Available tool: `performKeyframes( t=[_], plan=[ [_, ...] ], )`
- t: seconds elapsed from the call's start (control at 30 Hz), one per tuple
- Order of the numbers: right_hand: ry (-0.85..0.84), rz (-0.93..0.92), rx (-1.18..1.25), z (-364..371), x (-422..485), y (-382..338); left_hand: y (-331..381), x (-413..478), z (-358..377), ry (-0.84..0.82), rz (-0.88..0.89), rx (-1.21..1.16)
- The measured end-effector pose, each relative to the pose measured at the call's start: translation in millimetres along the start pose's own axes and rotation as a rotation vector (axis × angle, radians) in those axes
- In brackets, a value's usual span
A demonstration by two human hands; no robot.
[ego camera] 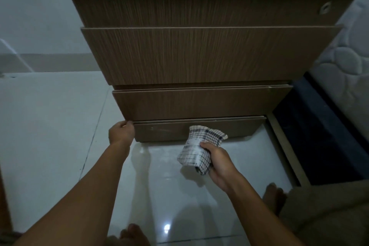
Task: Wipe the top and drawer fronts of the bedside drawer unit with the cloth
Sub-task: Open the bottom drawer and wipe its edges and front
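Both our grips sit low by the unit (199, 56). Our right grip (217, 161) is closed round the bunched cloth (199, 150), its top edge against the bottom drawer (159, 132). Our left grip (121, 133) curls at that drawer's left end; whether it clasps anything we cannot tell.

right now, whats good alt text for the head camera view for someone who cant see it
A right hand holds a bunched checked cloth against the bottom drawer front of a brown drawer unit, seen from above. The left hand touches the unit's lower left edge; a mattress stands to the right.
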State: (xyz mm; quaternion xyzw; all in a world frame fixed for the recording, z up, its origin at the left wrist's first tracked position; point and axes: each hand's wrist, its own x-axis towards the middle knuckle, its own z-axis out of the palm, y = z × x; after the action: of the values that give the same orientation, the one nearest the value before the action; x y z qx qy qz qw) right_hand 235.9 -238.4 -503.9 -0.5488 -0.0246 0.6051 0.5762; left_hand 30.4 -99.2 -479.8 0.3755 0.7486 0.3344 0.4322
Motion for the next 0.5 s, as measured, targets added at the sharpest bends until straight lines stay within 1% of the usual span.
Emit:
performKeyframes(
  t=[0.1,0.2,0.3,0.37,0.43,0.5],
  plan=[
    [0.069,-0.061,0.028,-15.9,-0.1,-5.3,-0.3,4.1,2.4,0.021,-0.077,-0.063],
    [0.187,-0.155,0.026,-35.1,-0.9,-13.3,-3.7,11.9,6.4,-0.042,-0.154,-0.118],
    [0.355,-0.232,-0.003,-55.6,-4.2,-24.9,-2.7,17.6,7.6,-0.055,-0.209,-0.127],
    [0.504,-0.283,0.001,-68.0,-6.4,-34.1,-1.4,18.6,8.2,-0.050,-0.257,-0.186],
    [0.653,-0.348,-0.005,-80.6,-6.6,-44.3,-2.7,20.2,8.3,-0.057,-0.274,-0.230],
    [0.760,-0.432,-0.041,-92.6,-5.4,-57.5,-6.1,21.2,8.4,-0.066,-0.274,-0.235]
  ],
)
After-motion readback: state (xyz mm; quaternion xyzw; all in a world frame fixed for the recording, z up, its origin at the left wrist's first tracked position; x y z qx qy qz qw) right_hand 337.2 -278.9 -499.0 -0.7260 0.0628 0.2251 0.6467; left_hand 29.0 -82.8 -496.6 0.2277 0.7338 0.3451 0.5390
